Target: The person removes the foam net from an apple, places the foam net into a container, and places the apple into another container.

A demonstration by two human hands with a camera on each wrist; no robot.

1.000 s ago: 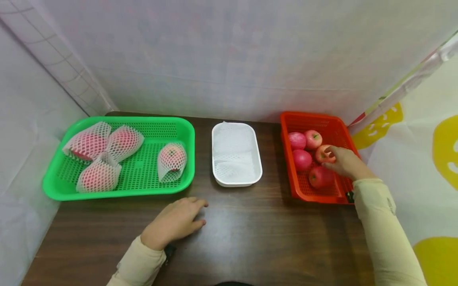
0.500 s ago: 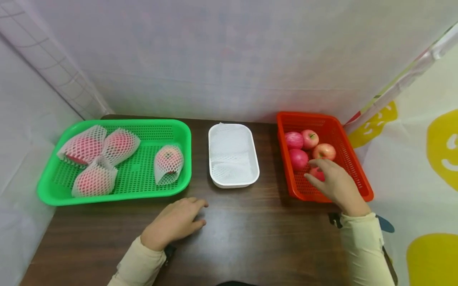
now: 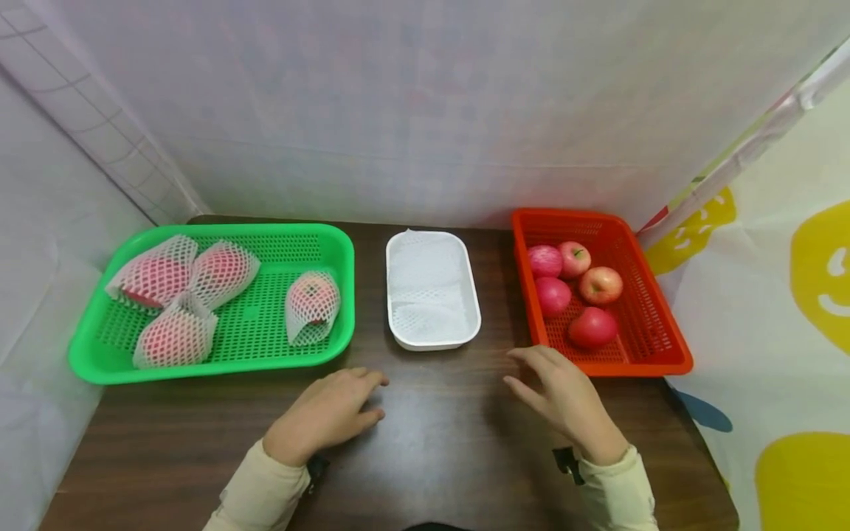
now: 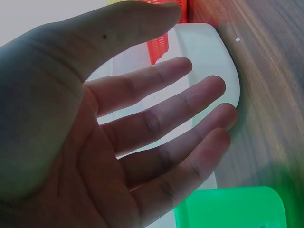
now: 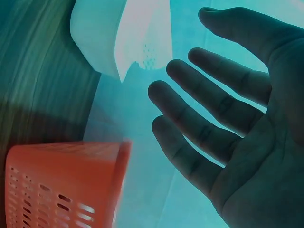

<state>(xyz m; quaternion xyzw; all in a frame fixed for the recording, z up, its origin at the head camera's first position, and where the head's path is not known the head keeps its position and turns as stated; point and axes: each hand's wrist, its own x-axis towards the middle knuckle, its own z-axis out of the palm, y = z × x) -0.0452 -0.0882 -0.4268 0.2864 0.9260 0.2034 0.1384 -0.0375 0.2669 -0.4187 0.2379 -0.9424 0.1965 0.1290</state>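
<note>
My left hand (image 3: 327,414) is at the table's front left, below the green basket (image 3: 265,365), with loosely bent fingers and nothing in its grasp. The left wrist view shows its bare palm (image 4: 109,156). My right hand (image 3: 564,398) is near the front left corner of the red basket (image 3: 637,369), also holding nothing; its fingers (image 5: 204,135) are spread in the right wrist view. Several bare apples, among them a dark pink apple (image 3: 593,327) and a paler apple (image 3: 600,285), lie in the red basket. Several apples in white foam nets, including one netted apple (image 3: 313,299), lie in the green basket.
Between the baskets stands a white tray (image 3: 470,317) with flat white foam nets (image 3: 428,284) in it. A white sheet (image 3: 398,110) hangs behind the dark wooden table (image 3: 432,428). A sheet with yellow smiling shapes (image 3: 823,273) hangs at the right.
My right hand has left the red basket, moving left and toward me, with no apple in it. The apples stay in the basket. My left hand has barely moved.
</note>
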